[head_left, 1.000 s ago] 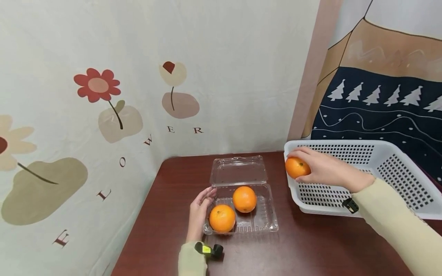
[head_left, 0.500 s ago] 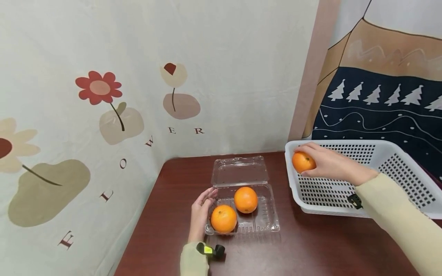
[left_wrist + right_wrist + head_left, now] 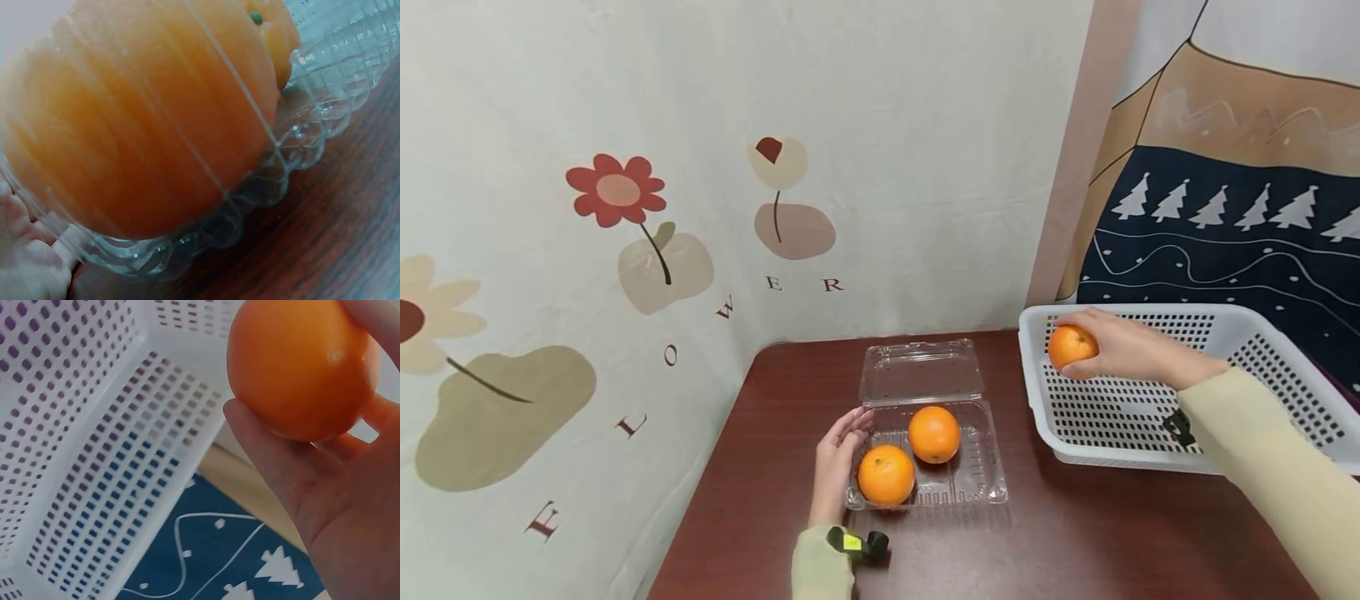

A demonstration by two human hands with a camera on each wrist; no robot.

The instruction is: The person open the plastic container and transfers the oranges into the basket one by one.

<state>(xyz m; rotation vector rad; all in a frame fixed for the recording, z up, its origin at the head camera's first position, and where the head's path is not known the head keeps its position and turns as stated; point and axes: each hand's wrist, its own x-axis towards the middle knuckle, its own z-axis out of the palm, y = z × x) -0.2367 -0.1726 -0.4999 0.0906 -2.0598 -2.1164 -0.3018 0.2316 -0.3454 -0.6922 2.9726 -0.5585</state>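
In the head view my right hand (image 3: 1123, 346) grips an orange (image 3: 1070, 348) over the left part of a white perforated basket (image 3: 1032, 375). The right wrist view has the thumb and fingers around this orange (image 3: 300, 369). My left hand (image 3: 835, 458) rests at the left wall of a clear plastic clamshell box (image 3: 981, 467), fingers loosely bent along its edge. Inside the box sit two oranges, one at the front left (image 3: 886, 475) and one further back (image 3: 934, 434). Up close, the left wrist view has the front orange (image 3: 144, 125) behind the transparent wall.
The box's clear lid (image 3: 921, 371) lies folded back behind it on the dark red-brown table (image 3: 790, 392). A flower-printed curtain (image 3: 910, 208) hangs behind the table, and a navy tree-patterned cloth (image 3: 1225, 250) behind the basket. Each wrist wears a small black device.
My right hand has carried the orange rightward and slightly up, from the basket's left rim to over its interior. My left hand and the box have stayed in place.
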